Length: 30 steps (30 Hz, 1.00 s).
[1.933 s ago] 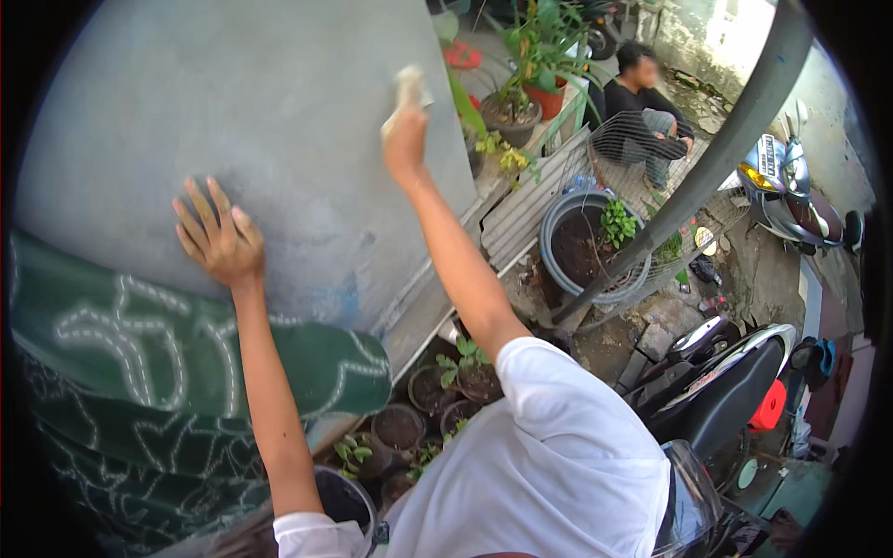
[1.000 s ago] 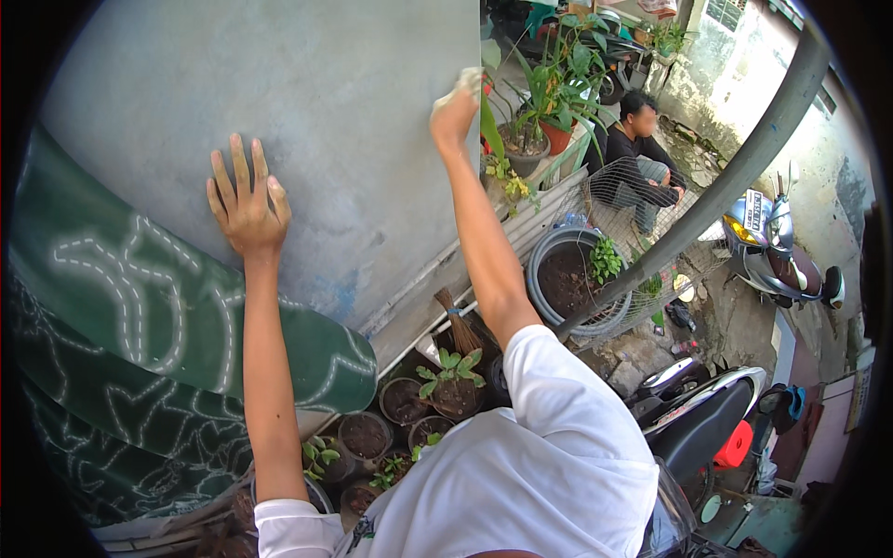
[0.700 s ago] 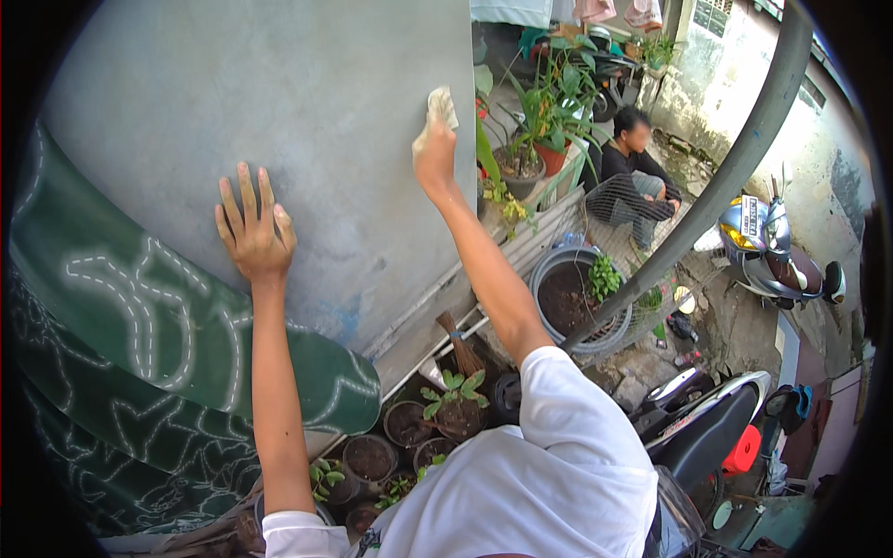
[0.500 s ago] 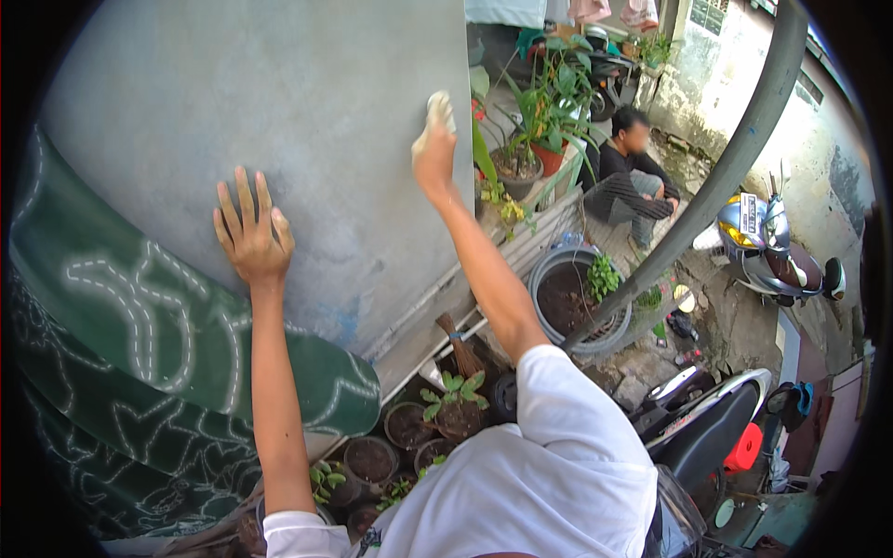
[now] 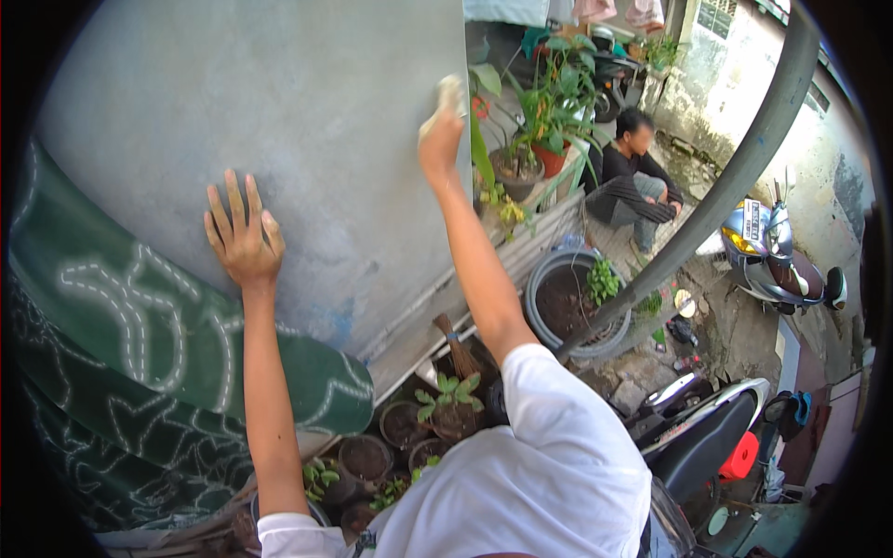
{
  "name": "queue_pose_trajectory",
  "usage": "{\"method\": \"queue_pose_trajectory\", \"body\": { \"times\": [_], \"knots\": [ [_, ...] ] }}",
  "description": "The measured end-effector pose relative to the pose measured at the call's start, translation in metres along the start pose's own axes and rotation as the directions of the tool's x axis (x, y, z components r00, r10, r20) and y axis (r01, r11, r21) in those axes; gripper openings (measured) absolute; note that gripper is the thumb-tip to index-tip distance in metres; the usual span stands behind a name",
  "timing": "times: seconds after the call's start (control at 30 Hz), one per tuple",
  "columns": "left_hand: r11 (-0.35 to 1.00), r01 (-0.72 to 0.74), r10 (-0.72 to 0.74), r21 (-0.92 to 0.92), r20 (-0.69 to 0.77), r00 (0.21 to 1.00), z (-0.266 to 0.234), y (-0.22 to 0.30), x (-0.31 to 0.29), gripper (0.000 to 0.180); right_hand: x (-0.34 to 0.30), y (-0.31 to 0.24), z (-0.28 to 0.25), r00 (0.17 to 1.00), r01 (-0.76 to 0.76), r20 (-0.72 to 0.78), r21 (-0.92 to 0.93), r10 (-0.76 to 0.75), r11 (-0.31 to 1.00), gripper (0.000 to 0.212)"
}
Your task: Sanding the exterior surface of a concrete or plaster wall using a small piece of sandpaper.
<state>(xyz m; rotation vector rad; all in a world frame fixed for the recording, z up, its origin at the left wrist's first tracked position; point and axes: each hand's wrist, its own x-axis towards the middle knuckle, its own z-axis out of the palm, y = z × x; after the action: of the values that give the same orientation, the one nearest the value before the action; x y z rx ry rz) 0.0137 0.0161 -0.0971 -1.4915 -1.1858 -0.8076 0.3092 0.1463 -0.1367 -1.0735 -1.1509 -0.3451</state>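
My left hand [image 5: 245, 237] lies open against the grey wall panel [image 5: 316, 121], fingers spread and holding nothing. On the right, my right hand [image 5: 441, 139] is closed on a small pale pad [image 5: 453, 96] held to the panel close to its right edge. Motion smears the fingertips, and I cannot tell what the pad is made of. A green cloth [image 5: 214, 344] with white dashed patterns hangs below and left of my left hand, behind my left forearm.
Potted plants [image 5: 454, 409] and a small broom [image 5: 454, 342] line the wall's foot. A large planter [image 5: 567, 298] stands right. A grey pole [image 5: 716, 209] slants across. Beyond it are a seated person [image 5: 634, 177] and a parked scooter [image 5: 777, 251]; another motorcycle's seat [image 5: 702, 432] is close to my right.
My right hand has moved slightly up and right along the panel with the pale pad. My left hand stays on the wall; the whole view has shifted a little.
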Motion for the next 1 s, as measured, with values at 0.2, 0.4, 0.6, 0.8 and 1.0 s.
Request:
{"method": "queue_pose_trajectory", "body": {
  "times": [0.2, 0.4, 0.6, 0.8, 1.0],
  "knots": [
    [1.000, -0.014, 0.014, 0.005, -0.019, 1.000, 0.000, -0.001, -0.009, 0.054, 0.009, 0.013, 0.003, 0.996, 0.037, 0.080, 0.038, -0.040, 0.999, 0.066],
    [0.999, -0.017, 0.018, 0.030, -0.022, 1.000, 0.001, -0.002, -0.010, 0.054, 0.010, 0.000, -0.004, 0.991, -0.015, 0.131, -0.005, 0.015, 1.000, 0.065],
    [0.999, -0.004, 0.006, 0.051, -0.034, 0.999, -0.002, 0.001, -0.004, 0.053, 0.026, -0.003, -0.004, 0.999, 0.039, -0.006, -0.033, -0.039, 0.999, 0.061],
    [0.998, 0.004, -0.003, 0.065, -0.010, 1.000, 0.000, 0.001, -0.006, 0.053, 0.021, -0.018, -0.008, 0.990, -0.042, 0.140, 0.114, 0.026, 0.993, 0.067],
    [0.996, -0.011, 0.013, 0.087, -0.020, 1.000, -0.004, -0.009, 0.004, 0.053, 0.016, -0.003, 0.007, 0.991, -0.129, -0.025, 0.048, 0.130, 0.990, 0.063]
  ]
}}
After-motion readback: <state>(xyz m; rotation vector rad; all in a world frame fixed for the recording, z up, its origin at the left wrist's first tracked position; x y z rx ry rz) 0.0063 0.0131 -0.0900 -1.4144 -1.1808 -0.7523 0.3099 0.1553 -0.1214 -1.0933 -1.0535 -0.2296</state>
